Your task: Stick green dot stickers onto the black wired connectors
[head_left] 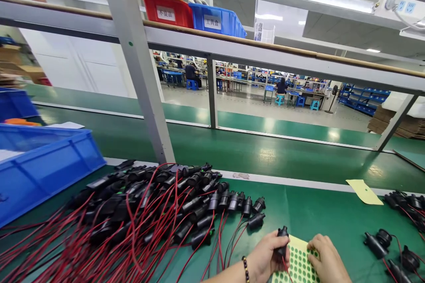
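My left hand (265,254) is closed around a small black pump (283,241) with a cylindrical body and a red wire trailing below. Just to its right lies a pale yellow sheet of round green stickers (300,258). My right hand (327,258) has its thumb and fingertips bent together on the sheet's right side; whether a single sticker is between them is hidden. A big pile of similar black pumps (195,203) with red and black wires (133,234) covers the bench to the left. Several more pumps (375,244) lie to the right.
A blue bin (49,168) stands at far left. A yellow paper piece (364,192) lies at the back right. A metal post (139,66) rises behind the pile to a shelf holding red (168,11) and blue boxes (217,20). People sit far behind.
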The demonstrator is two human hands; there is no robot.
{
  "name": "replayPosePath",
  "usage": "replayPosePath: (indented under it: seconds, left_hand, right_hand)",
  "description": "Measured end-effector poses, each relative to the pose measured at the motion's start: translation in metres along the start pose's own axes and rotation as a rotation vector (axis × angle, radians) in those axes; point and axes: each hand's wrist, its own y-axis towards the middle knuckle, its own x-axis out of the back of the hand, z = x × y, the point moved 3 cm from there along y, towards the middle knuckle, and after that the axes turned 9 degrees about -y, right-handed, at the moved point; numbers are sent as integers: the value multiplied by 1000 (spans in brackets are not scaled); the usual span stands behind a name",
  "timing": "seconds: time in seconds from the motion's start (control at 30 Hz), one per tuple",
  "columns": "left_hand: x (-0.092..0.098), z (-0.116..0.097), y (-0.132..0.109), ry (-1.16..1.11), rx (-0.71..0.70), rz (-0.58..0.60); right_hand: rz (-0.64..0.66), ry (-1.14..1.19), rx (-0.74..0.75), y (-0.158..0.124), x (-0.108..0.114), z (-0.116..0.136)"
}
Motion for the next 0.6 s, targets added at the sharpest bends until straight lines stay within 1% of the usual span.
replayPosePath:
  seconds: [0.1,0.27,0.33,0.43,0.5,0.6]
  left_hand:
    - [8,1,3,58,-23,29]
    - [12,-1,8,213,-48,139]
    - [14,0,9,263,-59,161]
    - [16,2,10,284,-66,176]
    - [15,1,8,288,-85,201]
    - [12,-4,4,319,-181,224]
  right_hand:
    - [-57,62,-12,0,1,3]
    - [-179,165,14,-2,3,4]
    - [-177,253,0,1,8,3]
    - [-77,453,-49,8,22,6]
    - [-45,571,-51,15,37,15]
    - [-128,705,-42,25,56,36]
